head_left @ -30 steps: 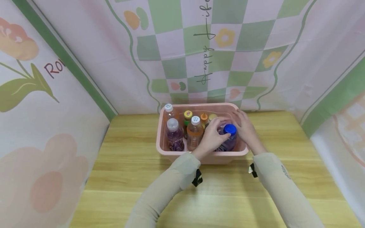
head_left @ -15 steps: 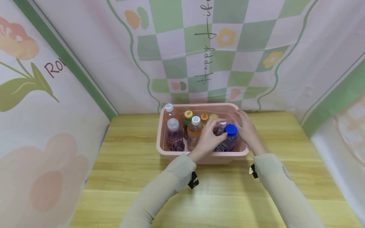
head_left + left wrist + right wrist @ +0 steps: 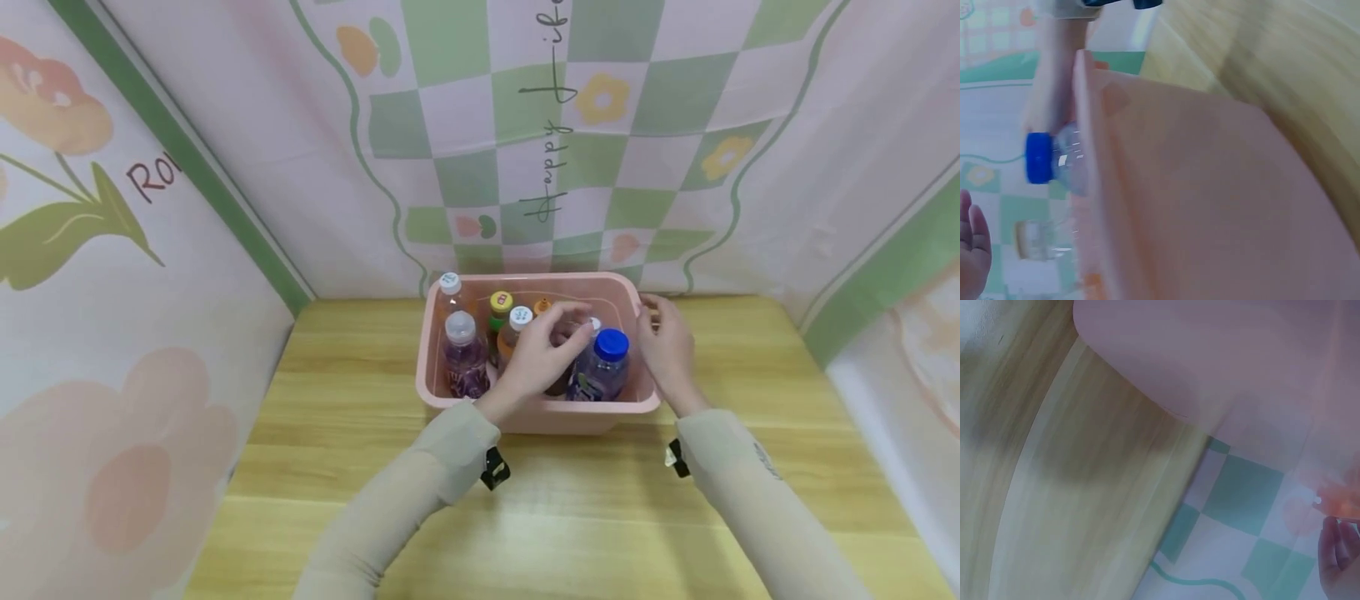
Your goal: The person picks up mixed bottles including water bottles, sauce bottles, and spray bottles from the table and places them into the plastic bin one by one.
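A pink plastic basin [image 3: 540, 423] holds several bottles. My left hand [image 3: 536, 350] hangs over its middle, fingers loosely bent around nothing, above a white-capped bottle [image 3: 521, 318]. To its right stands a bottle with a blue cap [image 3: 612, 345], apart from both hands; behind it shows another white cap [image 3: 594, 325]. My right hand [image 3: 667, 346] is at the basin's right rim, fingers loosely bent, fingertips close to the edge; whether they touch it is hard to tell. In the left wrist view, the blue cap [image 3: 1039, 158] sticks up past the rim.
Inside the basin's left part stand a purple bottle [image 3: 467, 371], another white-capped bottle [image 3: 450, 285], a yellow-capped bottle [image 3: 501, 302] and an orange cap [image 3: 543, 307]. The wooden table [image 3: 570, 517] meets a checked cloth backdrop [image 3: 525, 167] just behind the basin.
My left hand has drawn left, away from the blue-capped bottle. My right hand has moved from beside that bottle out to the basin's right rim. The bottles stay in the basin.
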Demonstrator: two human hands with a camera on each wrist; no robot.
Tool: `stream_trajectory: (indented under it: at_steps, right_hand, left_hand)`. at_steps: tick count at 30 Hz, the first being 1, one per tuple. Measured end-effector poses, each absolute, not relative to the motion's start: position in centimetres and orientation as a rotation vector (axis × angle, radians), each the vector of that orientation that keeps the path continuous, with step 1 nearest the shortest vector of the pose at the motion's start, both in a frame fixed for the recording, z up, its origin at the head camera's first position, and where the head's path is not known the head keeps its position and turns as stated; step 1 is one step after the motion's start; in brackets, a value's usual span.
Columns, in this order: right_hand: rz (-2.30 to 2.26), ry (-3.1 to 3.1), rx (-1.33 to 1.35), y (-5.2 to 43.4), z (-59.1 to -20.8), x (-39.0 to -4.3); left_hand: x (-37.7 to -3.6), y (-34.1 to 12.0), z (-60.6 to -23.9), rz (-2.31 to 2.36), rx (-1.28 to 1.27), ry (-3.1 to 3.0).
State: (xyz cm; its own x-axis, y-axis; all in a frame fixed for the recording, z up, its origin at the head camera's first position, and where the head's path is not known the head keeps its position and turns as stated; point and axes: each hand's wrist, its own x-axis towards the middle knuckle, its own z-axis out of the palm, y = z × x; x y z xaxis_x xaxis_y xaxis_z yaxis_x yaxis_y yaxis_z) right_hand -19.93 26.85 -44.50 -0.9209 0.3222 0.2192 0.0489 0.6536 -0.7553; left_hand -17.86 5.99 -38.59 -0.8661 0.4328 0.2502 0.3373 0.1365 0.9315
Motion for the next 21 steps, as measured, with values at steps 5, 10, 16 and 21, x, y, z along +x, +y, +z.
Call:
stream_trajectory:
  at_steps: [5,10,16,21]
  right_hand:
    - [1.157,-2.499,-0.321,26.9,-44.5,-20.0]
    - [1.143,-2.486,-0.342,27.0,-44.3,-20.1]
    - [1.13,-2.467,-0.351,27.8,-43.6,-20.3]
    - [1.091,-2.422,-0.322,28.5,-41.8,-21.0]
  left_hand:
    - [-17.8,4.8,-36.7,1.827,0.777,2.357]
    - [-18.2,3.2,-35.0,1.851,0.785,2.43]
    - [-19.6,0.7,-33.1,1.896,0.679,2.564]
    - [-21.7,-1.8,-31.7,1.961,0.53,2.682]
